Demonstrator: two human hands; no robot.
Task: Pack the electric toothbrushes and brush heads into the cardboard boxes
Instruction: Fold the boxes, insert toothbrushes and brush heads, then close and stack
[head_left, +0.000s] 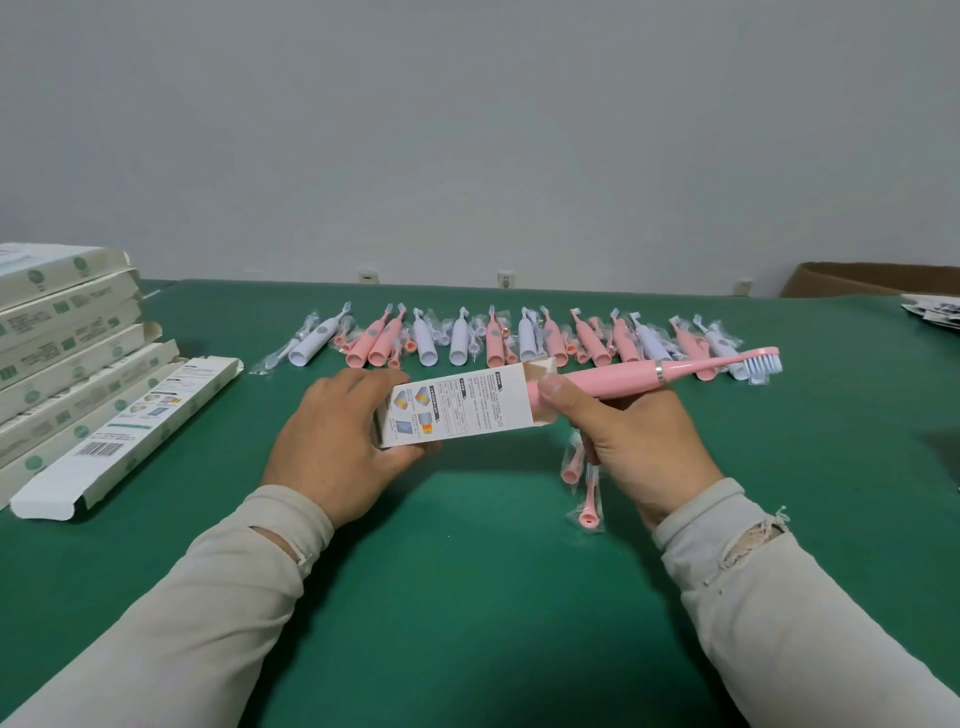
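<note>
The left hand (337, 441) has its fingers curled round the closed end of a small white box (457, 410), holding it level above the green table (467, 597). The right hand (631, 441) clamps thumb and fingers on a pink toothbrush (649, 376) at the box's open right end; the handle's base is just inside the mouth, while most of the body and the bristled head still stick out to the right. Two bagged pink brush heads (579, 483) hang under the right palm, seemingly held by the lower fingers, though that grip is partly hidden. So this box is, by my reading, only begun: the brush has to slide fully in, the heads follow, and the flap be shut. Much remains overall. A long row of loose toothbrushes (519, 343), pink and white, with bagged heads among them, lies across the far side of the table, unpacked. At the left a stack of boxes (67, 332) stands, with one long box (130, 436) lying beside it, its near end open; whether those in the stack are filled cannot be told. A brown carton (878, 280) sits at the far right.
</note>
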